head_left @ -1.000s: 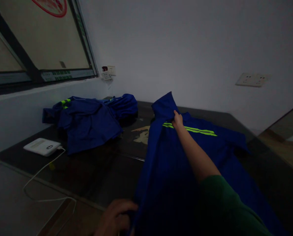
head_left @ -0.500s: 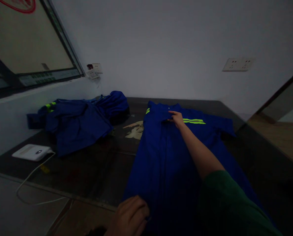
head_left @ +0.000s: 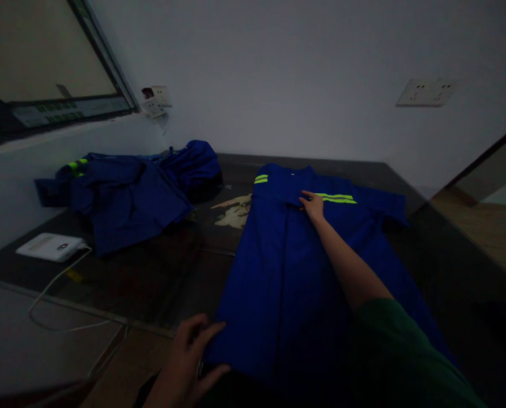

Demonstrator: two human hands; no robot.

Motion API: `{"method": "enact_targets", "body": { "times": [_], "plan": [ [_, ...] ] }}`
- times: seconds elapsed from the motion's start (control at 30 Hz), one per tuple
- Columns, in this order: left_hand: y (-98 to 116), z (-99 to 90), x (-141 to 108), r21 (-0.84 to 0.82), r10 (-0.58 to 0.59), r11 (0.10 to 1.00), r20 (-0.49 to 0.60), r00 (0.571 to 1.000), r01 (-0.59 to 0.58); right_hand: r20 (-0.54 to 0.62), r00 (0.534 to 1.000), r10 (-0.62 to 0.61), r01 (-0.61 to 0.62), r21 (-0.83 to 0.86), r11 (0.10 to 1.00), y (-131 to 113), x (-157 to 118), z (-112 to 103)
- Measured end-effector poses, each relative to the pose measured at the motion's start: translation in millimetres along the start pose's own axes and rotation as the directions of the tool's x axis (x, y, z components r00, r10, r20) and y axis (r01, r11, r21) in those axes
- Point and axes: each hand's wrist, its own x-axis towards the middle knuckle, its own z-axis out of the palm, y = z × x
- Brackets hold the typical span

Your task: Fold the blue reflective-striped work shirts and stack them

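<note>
A blue work shirt with yellow-green stripes lies spread on the dark table, its collar toward the wall. Its left side is folded inward, with that sleeve lying across the chest. My right hand pinches the end of this folded sleeve between thumb and fingers, near the chest stripes. Down at the near left corner of the shirt, my left hand has its thumb and fingers apart at the cloth's edge. The other sleeve stretches out to the right.
More crumpled blue clothing is heaped at the table's left back. A white device with a cable sits near the left edge of the dark table. Wall sockets are on the wall behind.
My left hand has moved left and its curled fingers have spread apart. My right hand stays at the sleeve end, and the folded side now lies flatter. The view has tilted slightly down.
</note>
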Motion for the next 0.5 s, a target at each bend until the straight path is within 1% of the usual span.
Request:
{"method": "enact_targets", "body": {
  "times": [0.03,0.07,0.1,0.23,0.33,0.4,0.5],
  "plan": [
    [-3,2.2,-4,-0.024,-0.092,0.995,0.029,0.995,0.092,0.001,1.0,-0.001,0.001,-0.014,1.0,0,0,0],
    [-4,4.9,-6,-0.057,-0.152,0.986,0.06,0.987,0.155,0.001,1.0,-0.003,0.003,-0.027,1.0,-1,0,0],
    [-4,7.8,-7,-0.089,-0.178,0.979,0.085,0.98,0.185,0.002,1.0,-0.008,0.009,-0.038,0.999,-1,-1,0],
    [-5,15.6,-11,-0.142,-0.174,0.972,0.112,0.978,0.189,0.01,0.999,-0.034,0.035,-0.076,0.997,0,-3,-1],
    [-7,12.6,-13,-0.177,-0.166,0.964,0.172,0.971,0.196,0.017,0.999,-0.049,0.051,-0.1,0.994,0,-3,-1],
    [-7,7.2,-12,-0.222,-0.188,0.946,0.223,0.956,0.237,0.019,0.998,-0.054,0.055,-0.11,0.992,1,-3,0],
    [-4,-0.7,-7,-0.297,-0.251,0.897,0.267,0.93,0.328,0.02,0.998,-0.06,0.062,-0.124,0.99,2,-3,0]
  ]
}}
